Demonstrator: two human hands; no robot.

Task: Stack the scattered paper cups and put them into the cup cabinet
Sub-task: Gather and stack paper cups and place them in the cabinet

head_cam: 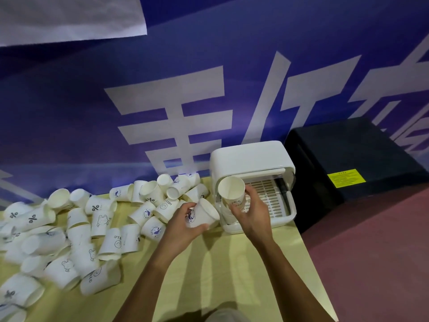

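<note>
Two bare forearms are seen reaching up from the bottom edge over a pale yellow surface [222, 277]. A single white paper cup [202, 214] with a round blue logo is gripped in the left hand [180, 223]. The cup is tilted, with its mouth turned up and to the right, and the fingers [188, 206] are curled round its wall with the thumb under its base end.

A stack of cups [232, 194] is held by the right hand [254, 213] at the open front of the cup cabinet [250, 156]. The fingers are wrapped round the stack's side, and the top cup's open mouth is turned toward the camera. How many cups are nested in the stack cannot be told. The lone cup is held just beside the stack's lower part; whether they touch cannot be told.

The cabinet is white with a rounded top. A slatted white tray is shown inside it, and it is set at the far right of the surface.

Scattered cups [76, 228] are heaped across the left and middle of the surface. Most are lying on their sides, printed with percent signs, small animals, "HELLO" or the blue logo.

A black box [348, 159] with a yellow label is placed to the right of the cabinet, against a blue banner [92, 101].
</note>
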